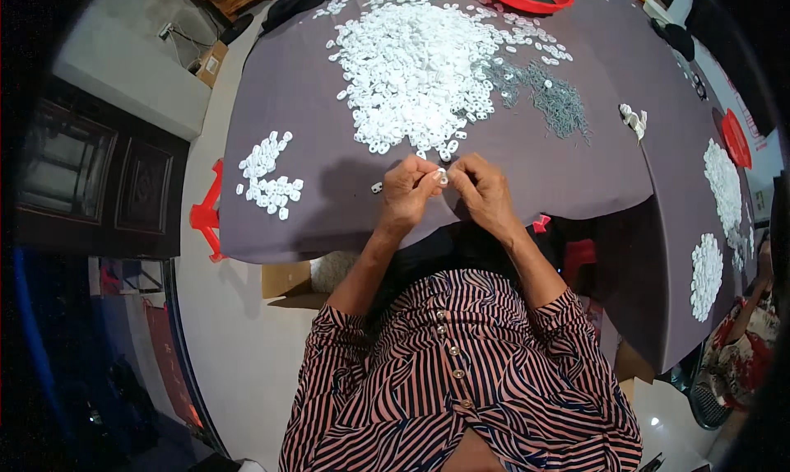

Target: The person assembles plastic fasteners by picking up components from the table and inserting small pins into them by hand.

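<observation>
Close to the table's front edge, my left hand [406, 196] pinches a small white oval plastic piece [443, 176] with holes in it. My right hand [487, 196] meets it from the other side, thumb and forefinger pressed together at the piece. Whatever those right fingertips grip is too small to make out. Just beyond my hands spreads a large heap of similar white pieces [411, 77]. To its right lies a pile of thin grey screw-like pins [561, 106]. One loose white piece [377, 188] rests beside my left hand.
A smaller group of white pieces [267, 184] lies on the grey tablecloth [321, 143] at left. At the far side stands a red tray [539, 3]. A crumpled whitish scrap [633, 122] is at right. Beyond, another person [745, 348] sits near more white pieces [706, 276]. A red stool [206, 215] stands left.
</observation>
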{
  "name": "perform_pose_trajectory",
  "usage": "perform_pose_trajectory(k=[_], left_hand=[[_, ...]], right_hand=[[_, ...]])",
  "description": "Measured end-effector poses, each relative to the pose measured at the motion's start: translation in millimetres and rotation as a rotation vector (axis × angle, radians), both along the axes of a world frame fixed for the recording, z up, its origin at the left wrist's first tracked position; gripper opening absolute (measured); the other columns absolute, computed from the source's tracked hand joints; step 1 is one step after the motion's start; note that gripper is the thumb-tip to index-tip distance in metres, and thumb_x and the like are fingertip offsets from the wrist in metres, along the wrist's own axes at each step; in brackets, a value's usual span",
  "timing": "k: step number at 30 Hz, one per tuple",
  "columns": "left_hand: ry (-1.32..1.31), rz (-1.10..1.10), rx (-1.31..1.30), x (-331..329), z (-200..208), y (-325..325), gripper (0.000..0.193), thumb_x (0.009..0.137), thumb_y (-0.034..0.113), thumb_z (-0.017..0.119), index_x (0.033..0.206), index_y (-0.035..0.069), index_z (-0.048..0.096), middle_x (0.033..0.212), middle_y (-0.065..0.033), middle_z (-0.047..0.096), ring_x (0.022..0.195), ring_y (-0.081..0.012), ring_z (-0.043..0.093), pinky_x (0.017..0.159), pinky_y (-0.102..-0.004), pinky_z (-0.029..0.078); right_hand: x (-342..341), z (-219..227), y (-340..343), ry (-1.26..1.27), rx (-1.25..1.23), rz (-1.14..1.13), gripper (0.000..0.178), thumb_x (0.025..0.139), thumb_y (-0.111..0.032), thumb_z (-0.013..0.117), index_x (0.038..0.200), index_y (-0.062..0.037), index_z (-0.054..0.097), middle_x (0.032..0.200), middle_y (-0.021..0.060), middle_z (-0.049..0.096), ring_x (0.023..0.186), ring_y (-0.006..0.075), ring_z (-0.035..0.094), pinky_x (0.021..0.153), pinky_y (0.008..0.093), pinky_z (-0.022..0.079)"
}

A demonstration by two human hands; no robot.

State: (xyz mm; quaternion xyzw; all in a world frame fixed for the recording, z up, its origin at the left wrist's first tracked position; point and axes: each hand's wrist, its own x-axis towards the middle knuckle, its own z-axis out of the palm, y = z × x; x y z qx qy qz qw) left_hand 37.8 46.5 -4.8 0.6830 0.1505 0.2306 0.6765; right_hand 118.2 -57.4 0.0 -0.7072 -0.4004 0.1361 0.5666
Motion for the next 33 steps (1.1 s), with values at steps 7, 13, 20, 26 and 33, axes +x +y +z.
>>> perform_pose_trajectory(k=[7,13,20,26,33], left_hand=[[0.060,0.052,0.228,-2,-13,13,0.007,0.071,0.004,0.045,0.073,-0.001,0.048,0.063,-0.0038,0.051,0.055,-0.0067,0.046,0.051,-0.0190,0.038],[0.094,0.007,0.466,-12,-1,10,0.005,0.067,0.002,0.047,0.070,-0.001,0.048,0.060,-0.0056,0.050,0.053,-0.0090,0.046,0.047,-0.0223,0.035],[0.080,-0.008,1.039,-14,-15,4,0.009,0.061,0.002,0.050,0.069,0.003,0.052,0.065,-0.0077,0.047,0.062,-0.0226,0.044,0.055,-0.0288,0.035],[-0.118,0.044,1.273,-9,-27,3,0.019,0.054,0.003,0.050,0.072,0.007,0.053,0.077,-0.0055,0.043,0.067,-0.0184,0.041,0.058,-0.0300,0.032],[0.014,-0.010,1.164,-14,-35,10,0.015,0.056,0.003,0.051,0.070,0.005,0.045,0.069,-0.0063,0.043,0.061,-0.0192,0.041,0.055,-0.0295,0.032]], right_hand=[[25,-7,-17,-0.230,0.092,-0.184,0.009,0.071,-0.007,0.044,0.071,0.0010,0.047,0.060,0.0050,0.046,0.051,0.0111,0.042,0.048,0.0206,0.034],[38,-1,-40,-0.267,0.006,-0.317,0.008,0.071,-0.005,0.043,0.076,0.0003,0.047,0.065,0.0058,0.049,0.055,0.0106,0.045,0.051,0.0207,0.037],[51,3,-48,-0.292,-0.053,-0.365,0.009,0.072,-0.004,0.040,0.076,-0.0005,0.047,0.064,0.0025,0.048,0.054,0.0080,0.043,0.049,0.0194,0.035],[55,-4,-53,0.096,0.073,-0.391,0.007,0.073,-0.006,0.041,0.075,-0.0016,0.046,0.059,-0.0023,0.042,0.048,0.0031,0.035,0.043,0.0156,0.029],[49,-25,-58,0.230,0.044,-0.398,0.007,0.073,-0.008,0.042,0.073,-0.0018,0.046,0.057,-0.0026,0.040,0.045,0.0020,0.033,0.040,0.0151,0.028]])
